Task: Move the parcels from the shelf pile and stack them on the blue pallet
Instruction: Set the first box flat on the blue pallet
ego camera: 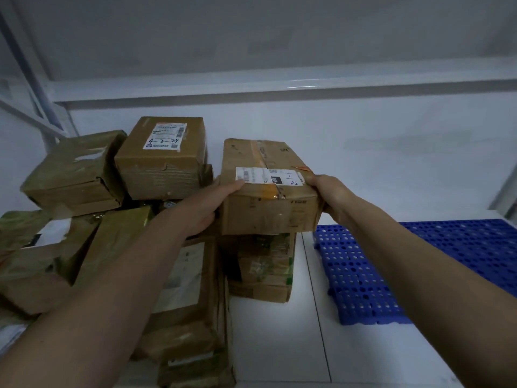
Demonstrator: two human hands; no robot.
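— Cardboard everywhere on the left: what is being held?

— One brown parcel (268, 189), taped along its top, with a white label near its front edge marked "1-2". Both hands are on it. The left hand (208, 204) clasps the left end, thumb lying along the top edge by the label, fingers curled under the side. The right hand (326, 191) grips the right front corner, thumb on top, the other fingers hidden behind the box.

— Is it lifted or resting?

— It sits at the top of a short stack of boxes (263, 270); whether it touches the one below or is just clear of it, I cannot tell.

— And the rest of the pile?

— Left of it, a box with a label reading "4-3-24" (165, 155) stands high on the heap. Further left lies a tilted box (75, 175) wrapped in shiny tape. Lower down are more crumpled cartons (42, 261) and a tall flat one (190, 281) leaning beside the left forearm.

— Where is the pallet?

— The blue pallet (363, 275), a perforated plastic grid, lies flat on the white floor (279, 345) to the right of the stack, just beside it, partly under the right forearm. No parcel rests on the part that shows. Behind everything runs a white wall (363, 135) with a pale shelf rail (279, 85) above.
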